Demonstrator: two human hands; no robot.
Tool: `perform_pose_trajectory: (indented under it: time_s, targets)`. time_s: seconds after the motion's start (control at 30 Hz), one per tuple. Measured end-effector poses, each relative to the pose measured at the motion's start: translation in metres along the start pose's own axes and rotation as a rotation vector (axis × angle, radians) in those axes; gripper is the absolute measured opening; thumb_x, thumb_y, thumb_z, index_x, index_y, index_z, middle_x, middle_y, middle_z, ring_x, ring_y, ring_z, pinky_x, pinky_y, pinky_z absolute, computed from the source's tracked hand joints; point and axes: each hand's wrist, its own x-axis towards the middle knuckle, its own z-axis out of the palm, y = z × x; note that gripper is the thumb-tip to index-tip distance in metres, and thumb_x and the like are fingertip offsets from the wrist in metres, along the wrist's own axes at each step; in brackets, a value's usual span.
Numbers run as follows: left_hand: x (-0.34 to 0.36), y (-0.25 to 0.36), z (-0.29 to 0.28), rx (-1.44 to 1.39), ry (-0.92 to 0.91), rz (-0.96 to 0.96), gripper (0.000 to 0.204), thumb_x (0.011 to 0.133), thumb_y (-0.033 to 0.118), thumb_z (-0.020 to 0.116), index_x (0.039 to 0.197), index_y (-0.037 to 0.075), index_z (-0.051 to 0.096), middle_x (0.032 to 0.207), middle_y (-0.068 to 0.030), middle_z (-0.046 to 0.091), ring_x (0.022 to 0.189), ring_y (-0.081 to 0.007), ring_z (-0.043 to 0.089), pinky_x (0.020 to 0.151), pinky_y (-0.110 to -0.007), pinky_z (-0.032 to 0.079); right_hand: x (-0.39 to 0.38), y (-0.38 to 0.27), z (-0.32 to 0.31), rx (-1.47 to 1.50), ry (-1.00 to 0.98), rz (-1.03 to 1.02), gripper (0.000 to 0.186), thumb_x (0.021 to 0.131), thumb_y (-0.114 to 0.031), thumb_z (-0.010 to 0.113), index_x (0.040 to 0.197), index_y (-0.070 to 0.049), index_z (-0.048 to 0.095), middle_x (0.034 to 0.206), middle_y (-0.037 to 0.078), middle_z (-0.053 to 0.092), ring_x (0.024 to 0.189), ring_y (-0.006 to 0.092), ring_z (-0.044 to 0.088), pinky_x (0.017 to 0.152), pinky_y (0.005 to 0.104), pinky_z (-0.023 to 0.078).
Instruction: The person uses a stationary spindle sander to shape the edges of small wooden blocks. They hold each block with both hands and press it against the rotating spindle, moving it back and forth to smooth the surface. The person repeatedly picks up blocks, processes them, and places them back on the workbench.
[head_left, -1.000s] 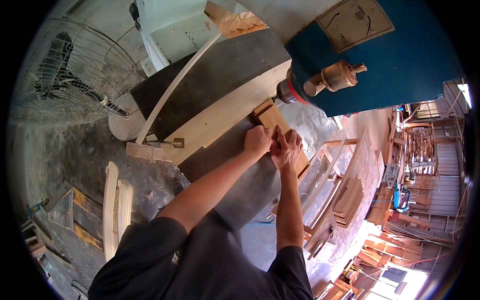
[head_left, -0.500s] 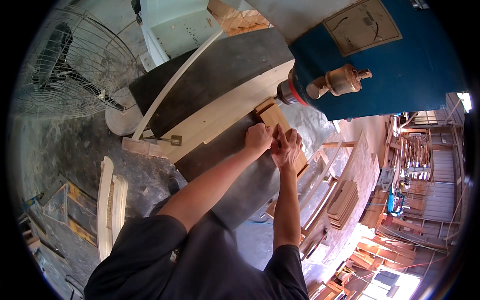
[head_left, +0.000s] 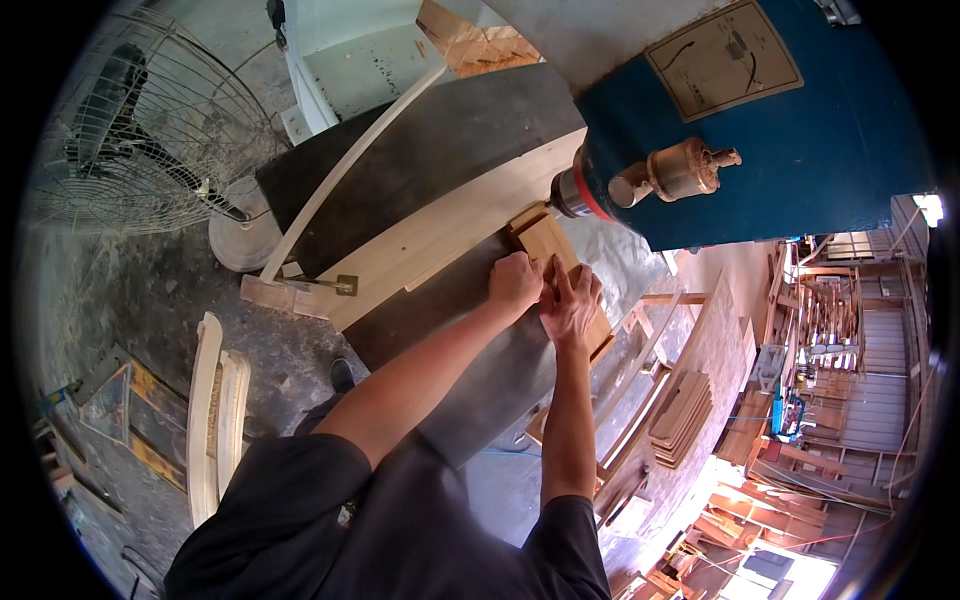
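Note:
A rectangular wooden block [head_left: 545, 238] with raised, darker edges lies slantwise on the dark machine table [head_left: 420, 300]. Its far end sits close to a pale curved-edge board [head_left: 430, 235] and the tool head [head_left: 574, 192] with a red ring. My left hand [head_left: 516, 283] is closed at the block's left side, fingers curled in against it. Beside it, my right hand [head_left: 572, 305] grips the block from above, with its fingers bent over the wood. The hands nearly touch, and they hide the middle of the block.
A blue machine housing [head_left: 740, 130] overhangs the far right. A thin bent wooden strip [head_left: 350, 175] arches over the table, near a small metal clamp [head_left: 346, 285]. A caged fan [head_left: 150, 130] stands far left. Curved wood pieces [head_left: 210, 420] stand left; stacked boards [head_left: 682, 418] lie right.
The view has shifted slightly. Both hands keep nearly the same place on the wooden block, with no clear movement of the block against the board.

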Motion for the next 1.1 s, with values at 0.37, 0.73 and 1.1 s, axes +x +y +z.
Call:
perform_pose_trajectory:
  time_s: [0.37,0.73,1.1]
  targets:
    - [0.009,0.003,0.009,-0.017,0.015,-0.055,0.045,0.100,0.037,0.059,0.089,-0.003,0.074,0.092,-0.0316,0.076,0.094,-0.0484,0.077,0.087,-0.056,0.062,0.007,0.007,0.002,0.019,0.061,-0.050,0.056,0.090,-0.033,0.075,0.145,-0.025,0.069,0.137,0.025,0.058,0.124,0.0467,0.055,0.105,0.0580,0.045]
    - [0.016,0.014,0.016,-0.113,0.083,-0.124,0.038,0.098,0.033,0.064,0.088,-0.002,0.076,0.086,-0.0274,0.074,0.088,-0.0458,0.076,0.082,-0.054,0.062,0.012,0.017,0.006,0.022,0.015,-0.005,0.059,0.085,-0.027,0.078,0.143,-0.025,0.073,0.141,0.021,0.059,0.128,0.0434,0.056,0.107,0.0566,0.046]
    - [0.025,0.022,0.020,-0.040,0.098,-0.050,0.043,0.102,0.036,0.061,0.089,-0.003,0.077,0.091,-0.0298,0.077,0.093,-0.0479,0.077,0.087,-0.055,0.063,0.021,0.031,0.012,-0.010,0.038,-0.022,0.058,0.086,-0.026,0.077,0.144,-0.026,0.073,0.140,0.020,0.060,0.127,0.0439,0.056,0.106,0.0564,0.047]
